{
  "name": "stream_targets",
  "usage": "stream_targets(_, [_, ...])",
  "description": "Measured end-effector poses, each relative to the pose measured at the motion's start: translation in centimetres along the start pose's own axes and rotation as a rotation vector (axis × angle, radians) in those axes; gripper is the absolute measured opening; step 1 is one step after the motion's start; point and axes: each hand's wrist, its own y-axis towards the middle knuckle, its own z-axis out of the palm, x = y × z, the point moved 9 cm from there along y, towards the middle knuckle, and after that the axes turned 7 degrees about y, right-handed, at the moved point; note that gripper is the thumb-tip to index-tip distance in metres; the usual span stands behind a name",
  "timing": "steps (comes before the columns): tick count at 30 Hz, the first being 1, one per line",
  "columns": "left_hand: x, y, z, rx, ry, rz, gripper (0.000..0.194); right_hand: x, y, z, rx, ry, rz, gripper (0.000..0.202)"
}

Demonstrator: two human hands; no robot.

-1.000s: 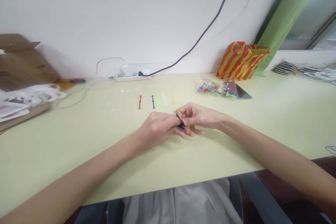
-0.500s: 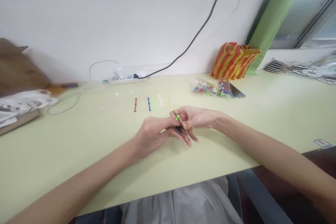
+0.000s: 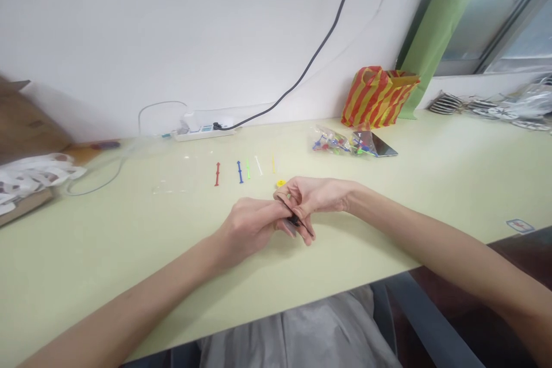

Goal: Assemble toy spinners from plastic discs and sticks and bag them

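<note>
Your left hand [image 3: 250,222] and right hand [image 3: 317,198] pinch a black piece [image 3: 295,219] between them, its long axis slanting through the grip, far-left to near-right.

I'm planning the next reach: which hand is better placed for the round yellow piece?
Likely the right hand: it is closer to the yellow piece than the left hand. Both hold a black piece.

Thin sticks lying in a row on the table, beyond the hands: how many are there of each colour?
Red stick: 1
Blue stick: 1
Green stick: 1
White stick: 1
Yellow stick: 1
Total: 5
</note>
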Motion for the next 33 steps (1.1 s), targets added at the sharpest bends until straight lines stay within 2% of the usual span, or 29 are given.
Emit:
stream_targets(3, [0.1,-0.1,0.1,0.017,-0.012,-0.012,0.021,0.1,0.0,-0.1,-0.024,-0.045,-0.02,0.046])
stream_targets(6, [1.1,-0.1,-0.6,-0.018,0.026,-0.096,0.015,1.4,-0.3,0.0,-0.101,-0.092,-0.105,0.045])
stream_targets(10, [4.0,-0.8,-2.2,-0.084,0.114,-0.296,0.007,4.4,-1.0,-0.2,-0.338,-0.206,-0.349,0.043])
stream_targets(13, [5.5,-1.5,-2.4,-0.058,0.176,-0.323,0.01,5.4,-1.4,-0.7,-0.471,-0.35,-0.436,0.042])
stream_targets(16, [6.8,-2.2,-2.0,0.001,0.296,-0.322,0.009,6.1,-2.0,-2.5,-0.582,-0.502,-0.489,0.039])
stream_targets(18, [7.8,-2.8,-1.8,0.041,0.396,-0.329,0.01,6.9,-3.5,-4.7,-0.763,-0.706,-0.521,0.032])
stream_targets(20, [8.6,-3.3,-1.5,0.096,0.474,-0.322,0.013,7.7,-5.3,-7.0,-1.004,-1.02,-0.462,0.023])
stream_targets(21, [9.1,-3.5,-1.4,0.123,0.498,-0.321,0.014,7.7,-6.0,-8.2,-1.105,-1.173,-0.363,0.019])
stream_targets(23, [9.8,-3.9,-1.4,0.156,0.517,-0.332,0.014,7.1,-6.9,-10.6,-1.219,-1.37,-0.104,0.015])
stream_targets(25, [10.3,-4.1,-1.3,0.18,0.499,-0.333,0.014,6.2,-7.6,-12.6,-1.251,-1.428,0.081,0.014])
stream_targets(26, [10.3,-4.1,-1.1,0.195,0.481,-0.323,0.015,5.9,-7.8,-13.2,-1.253,-1.43,0.127,0.015])
stream_targets(29, [10.1,-4.2,-0.1,0.248,0.443,-0.281,0.02,5.6,-8.1,-14.1,-1.238,-1.414,0.156,0.016])
stream_targets(33, [9.9,-4.2,0.7,0.294,0.422,-0.27,0.024,5.9,-8.2,-14.2,-1.225,-1.401,0.138,0.015])
